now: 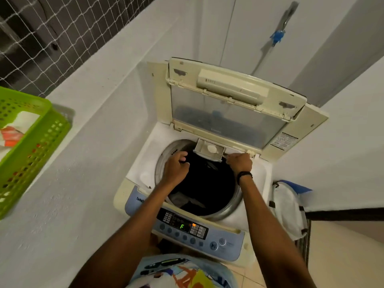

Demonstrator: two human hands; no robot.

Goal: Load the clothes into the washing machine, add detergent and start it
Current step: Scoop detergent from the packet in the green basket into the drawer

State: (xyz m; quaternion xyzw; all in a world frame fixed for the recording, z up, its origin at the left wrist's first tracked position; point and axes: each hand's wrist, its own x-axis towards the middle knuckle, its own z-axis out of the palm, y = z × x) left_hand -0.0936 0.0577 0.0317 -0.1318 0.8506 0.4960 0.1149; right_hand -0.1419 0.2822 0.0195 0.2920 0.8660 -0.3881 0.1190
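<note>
Over open drum [199,183], both hands at detergent drawer [208,149]

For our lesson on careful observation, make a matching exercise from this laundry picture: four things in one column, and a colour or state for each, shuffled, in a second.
Things:
1. washer lid
2. basket
3. detergent drawer
4. control panel display

States:
A. pulled out over the drum
B. lit, showing a green F
C. raised open
D. bright green, on the ledge

Pairs: 1-C, 2-D, 3-A, 4-B
</note>
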